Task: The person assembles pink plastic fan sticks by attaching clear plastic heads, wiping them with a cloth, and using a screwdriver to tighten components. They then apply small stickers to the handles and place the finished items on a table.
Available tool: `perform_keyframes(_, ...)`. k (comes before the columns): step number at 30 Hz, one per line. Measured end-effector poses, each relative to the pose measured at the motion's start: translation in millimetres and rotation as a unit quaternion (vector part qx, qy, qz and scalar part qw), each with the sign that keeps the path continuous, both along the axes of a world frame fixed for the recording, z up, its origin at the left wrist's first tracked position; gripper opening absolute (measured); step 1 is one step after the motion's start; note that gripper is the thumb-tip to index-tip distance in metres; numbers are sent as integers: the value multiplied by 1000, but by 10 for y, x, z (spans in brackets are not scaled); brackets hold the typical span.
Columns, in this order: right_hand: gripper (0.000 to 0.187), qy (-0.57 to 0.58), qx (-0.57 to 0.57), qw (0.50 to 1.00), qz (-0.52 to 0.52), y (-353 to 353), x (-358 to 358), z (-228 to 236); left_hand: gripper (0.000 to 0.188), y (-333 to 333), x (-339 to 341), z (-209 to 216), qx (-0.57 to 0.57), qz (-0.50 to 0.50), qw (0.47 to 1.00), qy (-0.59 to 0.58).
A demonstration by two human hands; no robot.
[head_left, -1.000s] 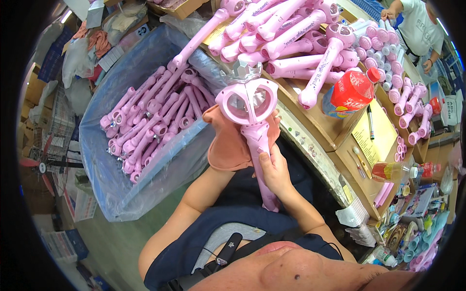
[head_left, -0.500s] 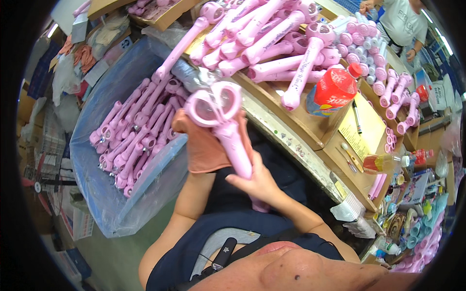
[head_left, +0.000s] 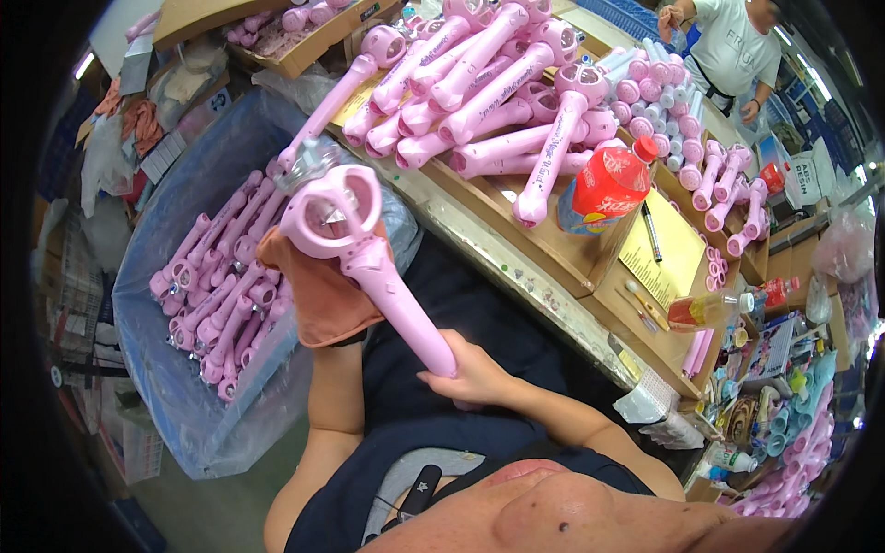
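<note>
A pink plastic wand (head_left: 396, 300) is held at a slant in front of me, its ring-shaped head at the upper left with a clear faceted piece inside. My right hand (head_left: 475, 369) wraps around the lower end of its handle. An orange cloth (head_left: 323, 295) covers my left hand, which holds it up against the wand just below the head; the fingers are hidden under it. Shiny clear material (head_left: 311, 161) shows just beyond the head. To the left, a bin lined with blue plastic (head_left: 152, 369) contains several similar pink wands (head_left: 221, 304).
More pink wands (head_left: 498, 83) are piled on the workbench (head_left: 502, 263). A red-labelled bottle (head_left: 604, 184), yellow paper (head_left: 668, 244) with a pen (head_left: 652, 230), and a brush (head_left: 645, 304) lie farther right. Another person (head_left: 733, 55) stands at the far right.
The wand and both hands have moved left in view, and the wand leans farther left. More of its handle shows above my right hand. The whole view has shifted slightly.
</note>
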State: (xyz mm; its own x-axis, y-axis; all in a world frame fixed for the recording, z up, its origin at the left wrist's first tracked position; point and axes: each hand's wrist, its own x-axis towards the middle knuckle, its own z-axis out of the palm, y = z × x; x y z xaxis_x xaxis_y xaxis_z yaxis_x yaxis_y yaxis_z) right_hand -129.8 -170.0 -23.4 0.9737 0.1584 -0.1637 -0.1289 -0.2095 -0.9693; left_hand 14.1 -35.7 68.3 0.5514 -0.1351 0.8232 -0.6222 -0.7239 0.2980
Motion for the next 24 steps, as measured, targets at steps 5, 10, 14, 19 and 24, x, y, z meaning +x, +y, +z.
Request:
perform_keyframes(5, 43, -124, 206, 950, -200, -223, 400, 281, 23, 157, 126, -178, 417, 65, 905, 47)
perform_keyframes(10, 25, -238, 307, 834, -392, -857, 1449, 608, 30, 308, 17, -760, 540, 151, 810, 173)
perform_keyframes(14, 23, -253, 408, 740, -472, -1199, 2004, 531, 60, 386, 68, -1158, 756, 426, 434, -240)
perform_keyframes(19, 27, -250, 424, 737, -464, -1443, 2129, 332, 61, 511, 110, -1183, 783, 457, 245, -345)
perform_keyframes(24, 31, -239, 473, 743, -408, -1323, 1904, 200, 58, 473, 115, -936, 702, 572, 59, -421)
